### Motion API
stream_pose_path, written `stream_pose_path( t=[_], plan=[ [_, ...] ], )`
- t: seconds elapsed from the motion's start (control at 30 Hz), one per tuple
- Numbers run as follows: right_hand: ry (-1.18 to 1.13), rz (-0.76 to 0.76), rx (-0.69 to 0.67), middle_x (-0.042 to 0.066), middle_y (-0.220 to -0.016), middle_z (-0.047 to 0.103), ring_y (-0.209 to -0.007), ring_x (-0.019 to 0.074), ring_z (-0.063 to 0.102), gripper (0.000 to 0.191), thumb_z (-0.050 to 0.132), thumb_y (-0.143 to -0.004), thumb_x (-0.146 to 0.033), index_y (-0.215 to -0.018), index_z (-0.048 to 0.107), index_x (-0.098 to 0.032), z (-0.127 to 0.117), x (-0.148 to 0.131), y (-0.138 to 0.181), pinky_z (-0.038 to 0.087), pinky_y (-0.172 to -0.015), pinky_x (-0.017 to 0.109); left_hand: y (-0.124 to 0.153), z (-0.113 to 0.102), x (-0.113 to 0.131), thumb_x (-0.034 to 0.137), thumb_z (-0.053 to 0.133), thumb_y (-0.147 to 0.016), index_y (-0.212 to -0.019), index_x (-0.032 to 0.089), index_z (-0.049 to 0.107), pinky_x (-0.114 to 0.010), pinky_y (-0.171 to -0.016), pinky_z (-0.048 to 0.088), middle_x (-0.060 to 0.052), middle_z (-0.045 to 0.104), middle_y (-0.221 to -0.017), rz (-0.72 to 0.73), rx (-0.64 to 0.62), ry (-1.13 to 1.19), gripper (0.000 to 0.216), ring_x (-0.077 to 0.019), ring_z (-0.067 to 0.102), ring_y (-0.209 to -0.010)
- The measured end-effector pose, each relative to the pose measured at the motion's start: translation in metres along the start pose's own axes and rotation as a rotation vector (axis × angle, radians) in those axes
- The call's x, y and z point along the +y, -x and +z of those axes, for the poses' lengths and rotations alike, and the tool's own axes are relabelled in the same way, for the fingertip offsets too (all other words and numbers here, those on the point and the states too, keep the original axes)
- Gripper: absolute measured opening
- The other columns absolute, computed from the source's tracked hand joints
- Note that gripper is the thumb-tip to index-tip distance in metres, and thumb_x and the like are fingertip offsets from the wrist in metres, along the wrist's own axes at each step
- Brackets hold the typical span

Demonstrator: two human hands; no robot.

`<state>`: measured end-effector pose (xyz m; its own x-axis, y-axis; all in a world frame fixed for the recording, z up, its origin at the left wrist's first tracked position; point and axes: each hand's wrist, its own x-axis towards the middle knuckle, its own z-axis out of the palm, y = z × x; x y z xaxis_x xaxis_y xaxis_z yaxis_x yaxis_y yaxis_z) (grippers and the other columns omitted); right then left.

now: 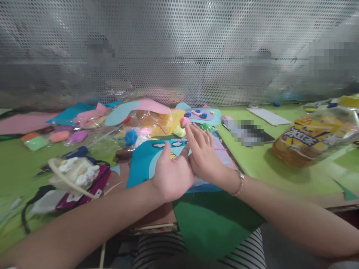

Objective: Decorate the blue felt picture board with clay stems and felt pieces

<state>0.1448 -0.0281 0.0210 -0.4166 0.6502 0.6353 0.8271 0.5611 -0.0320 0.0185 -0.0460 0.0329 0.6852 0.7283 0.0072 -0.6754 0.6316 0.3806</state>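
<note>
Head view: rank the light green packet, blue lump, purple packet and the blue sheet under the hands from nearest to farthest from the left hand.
From the left hand:
1. Blue sheet, directly beneath it.
2. Blue lump, ahead and to the left.
3. Purple packet, farther left.
4. Light green packet, farthest left.
</note>
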Motion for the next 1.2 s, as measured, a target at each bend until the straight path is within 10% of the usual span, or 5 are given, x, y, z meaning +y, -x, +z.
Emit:
stream_pose_path(
  t=[0.9,1.2],
  plan=[
    [0.086,-0.19,0.022,0.012,-0.144,0.036,-0.137,0.0234,0.022,0.059,0.028,-0.09,-0.009,-0.146,0.011,-0.014,-0.008,-0.01,0.013,0.013,-0.111,0.053,0.005,-0.001,0.001,0.062,0.016,-0.092,-0.109,0.013,0.057,-0.034,-0.094,0.034,-0.008,0.065,-0.101,-0.037,0.19,0.044,0.066,-0.0221,0.056,-0.11],
    [-0.106,0.011,-0.05,0.013,-0.143,0.033,-0.133,0.025,0.026,0.054,0.026,-0.093,-0.018,-0.145,0.016,-0.017,-0.008,0.006,-0.001,0.022,-0.107,0.053,0.001,-0.002,-0.003,0.069,0.019,-0.087,-0.101,0.006,0.061,-0.034,-0.083,0.042,-0.015,0.063,-0.086,-0.005,0.212,0.053,0.076,-0.0242,0.06,-0.086]
  ],
)
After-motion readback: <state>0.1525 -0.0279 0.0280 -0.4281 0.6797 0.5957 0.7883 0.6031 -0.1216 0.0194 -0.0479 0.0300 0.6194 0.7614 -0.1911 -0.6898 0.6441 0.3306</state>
